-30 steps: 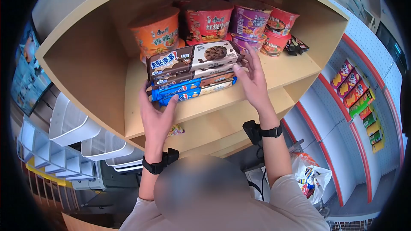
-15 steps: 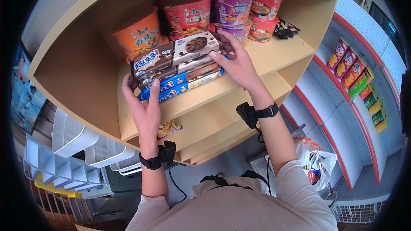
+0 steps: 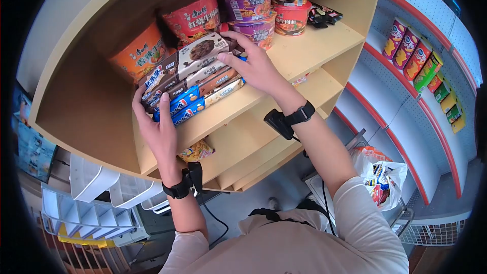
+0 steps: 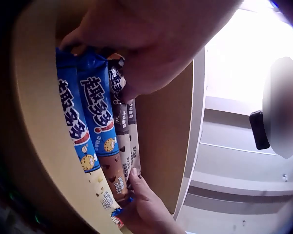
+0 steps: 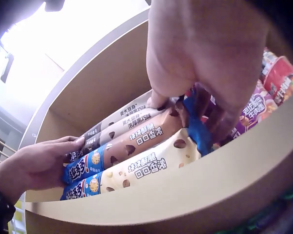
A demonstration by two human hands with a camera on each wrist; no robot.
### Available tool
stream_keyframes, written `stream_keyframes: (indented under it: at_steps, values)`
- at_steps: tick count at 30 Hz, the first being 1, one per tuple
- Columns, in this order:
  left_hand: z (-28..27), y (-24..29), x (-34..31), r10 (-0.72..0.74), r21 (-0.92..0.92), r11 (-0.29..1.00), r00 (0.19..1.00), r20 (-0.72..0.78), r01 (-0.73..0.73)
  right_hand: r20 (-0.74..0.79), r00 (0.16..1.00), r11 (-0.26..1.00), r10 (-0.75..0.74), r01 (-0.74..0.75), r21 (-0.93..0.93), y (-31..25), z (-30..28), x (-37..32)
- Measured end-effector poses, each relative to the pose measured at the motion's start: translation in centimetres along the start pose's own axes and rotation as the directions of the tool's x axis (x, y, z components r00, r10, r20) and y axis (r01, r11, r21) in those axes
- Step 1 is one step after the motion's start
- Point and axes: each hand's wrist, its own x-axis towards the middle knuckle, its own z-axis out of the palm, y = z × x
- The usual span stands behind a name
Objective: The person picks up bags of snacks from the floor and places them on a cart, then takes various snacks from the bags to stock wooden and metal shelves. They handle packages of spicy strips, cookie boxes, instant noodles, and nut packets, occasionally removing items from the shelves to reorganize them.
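Observation:
A stack of several cookie packs lies along the front of the upper wooden shelf. On top is a brown and white pack (image 3: 203,53); lower down are blue packs (image 3: 188,106) with brown and cream ends. My left hand (image 3: 158,131) grips the stack's left end, thumb on the front face. At the other end my right hand (image 3: 256,68) holds it, thumb on the front and fingers round the end. The right wrist view shows the lowest cream-ended pack (image 5: 151,170) right at the shelf board. Close behind the stack stand an orange noodle cup (image 3: 142,53) and a red noodle cup (image 3: 195,16).
Purple noodle cups (image 3: 248,2) and more red cups (image 3: 290,19) are piled further right, beside a black packet (image 3: 324,15). Below, a yellow snack bag (image 3: 197,150) lies on the lower shelf. White bins (image 3: 91,177) hang at left; a filled plastic bag (image 3: 380,180) stands at right.
Both hands have moved the cookie stack left along the shelf, toward the left side wall and away from the purple cups. The head view has turned as well.

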Motion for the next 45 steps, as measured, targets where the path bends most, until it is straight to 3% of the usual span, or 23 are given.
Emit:
stream_keyframes:
  at_steps: [10,13,15,18,20,21,22,23,24,26,27,28,30,31,32,34,35,39,40,41,42,44,45]
  values:
    - [-1.1,-0.2,0.0,0.074,-0.042,0.996,0.997,0.005,-0.073,0.007,0.99,0.99,0.143,-0.143,-0.008,-0.1,-0.6,-0.5]
    - [-1.3,0.0,-0.3,0.061,0.028,0.998,0.998,0.003,-0.061,-0.047,0.994,0.989,0.103,-0.107,-0.102,-0.4,-0.8,-1.2]
    - [-1.7,-0.2,-0.6,0.258,0.279,0.938,0.952,-0.165,-0.206,-0.079,0.995,0.987,0.058,-0.069,-0.144,-1.7,-1.8,-2.5]
    - [-2.6,4.0,-2.8,0.339,0.027,0.932,0.841,-0.421,-0.362,-0.201,0.974,0.965,-0.102,0.047,-0.259,-4.1,-4.9,-7.1]
    - [-2.8,5.5,-6.2,0.39,-0.237,0.823,0.816,-0.426,-0.516,-0.278,0.941,0.883,-0.193,0.043,-0.467,-4.0,-6.8,-13.5]
    - [-2.7,4.9,-8.5,0.399,-0.572,0.653,0.867,-0.297,-0.496,-0.26,0.955,0.879,-0.145,0.003,-0.477,-3.8,-7.6,-17.2]
    - [-1.0,6.2,-11.3,0.401,-0.639,0.685,0.913,-0.069,-0.349,-0.241,0.967,0.872,-0.081,-0.048,-0.486,-3.8,-8.6,-21.4]
    - [0.9,5.3,-13.6,0.427,-0.777,0.62,0.879,0.211,-0.114,-0.203,0.976,0.844,0.08,-0.175,-0.507,-3.8,-9.3,-25.9]
    - [2.8,4.6,-16.1,0.319,-0.681,0.71,0.781,0.537,0.178,-0.179,0.954,0.799,0.239,-0.298,-0.523,-4.1,-10.0,-30.2]
    - [8.2,1.8,-20.1,0.235,-0.31,0.91,0.272,0.933,0.277,-0.241,0.858,0.659,0.454,-0.505,-0.557,-6.5,-11.8,-38.1]
    - [10.3,-1.5,-23.0,0.246,-0.246,0.943,0.028,0.969,0.225,-0.241,0.762,0.567,0.601,-0.619,-0.543,-7.7,-12.8,-41.3]
    - [11.0,-3.4,-25.3,0.268,-0.256,0.936,-0.016,0.963,0.243,-0.283,0.736,0.533,0.615,-0.652,-0.538,-8.8,-13.8,-44.4]
    - [11.9,-5.3,-27.9,0.053,0.07,0.961,-0.427,0.903,0.267,-0.546,0.606,0.362,0.579,-0.791,-0.493,-11.4,-15.4,-49.4]
    - [13.8,-3.0,-29.1,0.039,0.107,0.964,-0.528,0.849,0.242,-0.751,0.447,0.26,0.486,-0.895,-0.363,-13.4,-17.2,-51.8]
    - [15.2,-1.5,-29.7,0.037,0.113,0.964,-0.542,0.839,0.241,-0.885,0.287,0.202,0.368,-0.953,-0.225,-14.1,-18.4,-53.0]
    - [18.6,2.2,-31.4,0.242,-0.107,0.954,-0.509,0.826,0.279,-0.954,0.109,0.208,0.279,-0.977,-0.051,-13.3,-21.6,-55.8]
    - [20.4,4.3,-32.8,0.302,-0.152,0.931,-0.467,0.831,0.331,-0.942,0.014,0.145,0.335,-0.989,0.037,-12.0,-23.3,-58.1]
    - [27.9,12.3,-39.7,0.587,-0.405,0.786,-0.358,0.726,0.467,-0.814,-0.078,-0.099,0.576,-0.995,0.025,-7.0,-26.8,-61.0]
    - [29.7,13.3,-42.1,0.619,-0.492,0.78,-0.36,0.698,0.387,-0.786,-0.068,-0.091,0.614,-0.996,0.015,-6.2,-27.4,-60.7]
    - [31.4,14.0,-44.5,0.649,-0.574,0.761,-0.367,0.667,0.304,-0.803,0.043,0.039,0.595,-0.999,-0.025,-3.9,-27.8,-62.7]
    - [32.8,14.8,-46.1,0.62,-0.623,0.768,-0.417,0.664,0.151,-0.769,0.032,0.002,0.639,-0.999,-0.04,-3.6,-28.4,-62.1]
    - [34.5,14.6,-49.0,0.49,-0.613,0.724,-0.389,0.78,-0.318,-0.657,-0.023,-0.088,0.754,-0.994,-0.066,-3.6,-30.0,-61.1]
    - [35.3,15.0,-49.0,0.489,-0.61,0.723,-0.385,0.783,-0.324,-0.656,-0.016,-0.082,0.755,-0.994,-0.07,-3.9,-30.9,-60.7]
